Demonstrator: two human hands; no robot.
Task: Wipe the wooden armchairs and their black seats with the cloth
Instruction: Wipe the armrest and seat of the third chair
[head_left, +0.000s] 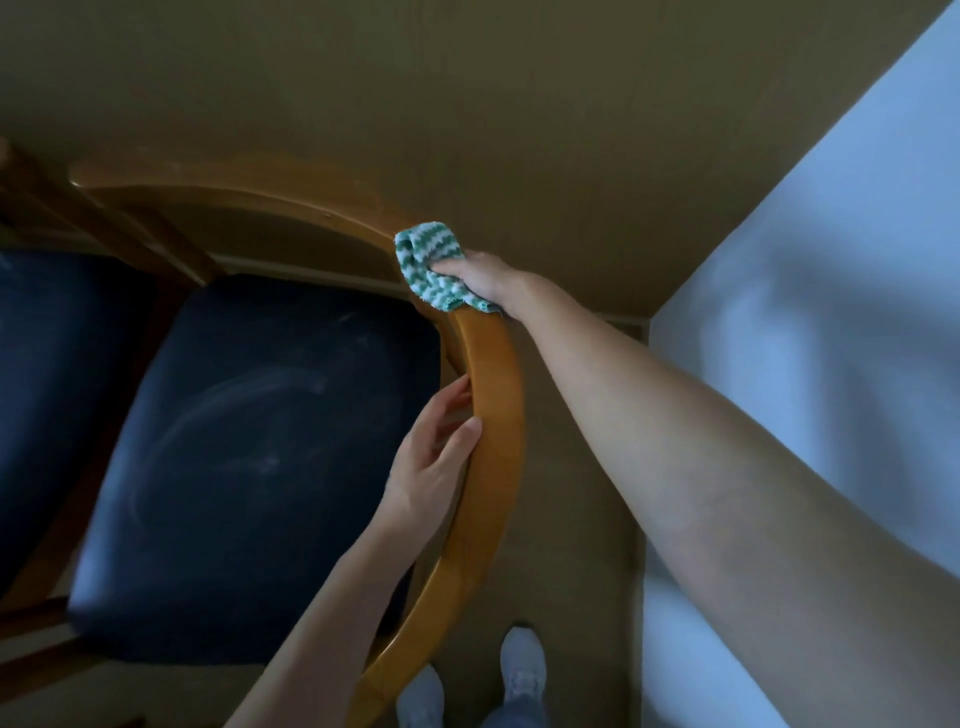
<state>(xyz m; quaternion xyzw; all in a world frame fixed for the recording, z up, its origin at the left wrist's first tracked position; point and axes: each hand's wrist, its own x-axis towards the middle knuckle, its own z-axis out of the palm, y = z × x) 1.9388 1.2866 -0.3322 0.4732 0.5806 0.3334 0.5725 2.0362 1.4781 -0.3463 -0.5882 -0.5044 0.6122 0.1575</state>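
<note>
The right hand (480, 275) has its fingers curled into the bunched green-and-white zigzag-striped cloth (428, 265) and presses it onto the curved honey-brown wooden arm rail (498, 374) of the near armchair, at the far right corner where the arm bends into the back. The left hand (426, 467) grips the same rail nearer the person. Its thumb lies on the top face and its fingers wrap the inner edge, which seems meant to steady the chair.

The step in hand looks like wiping the rail's top face. The cloth sits at the bend, so either the back section (234, 182) or the near run of the arm is probably left to do; the wood shows no clear mark either way. The wide padded black seat (260, 457) carries pale arcs and smears across its middle. They could be drying wipe marks or dust, and I cannot tell which, so the seat may need a pass.

Of 2 armchairs in view, the 2nd stands at the left edge, showing only part of its dark padded seat (57, 389) and darker wooden frame (130, 228). No cloth is near it, so I would count it as not yet confirmed clean. Overall the task seems partway through, with chair 1 under way.
</note>
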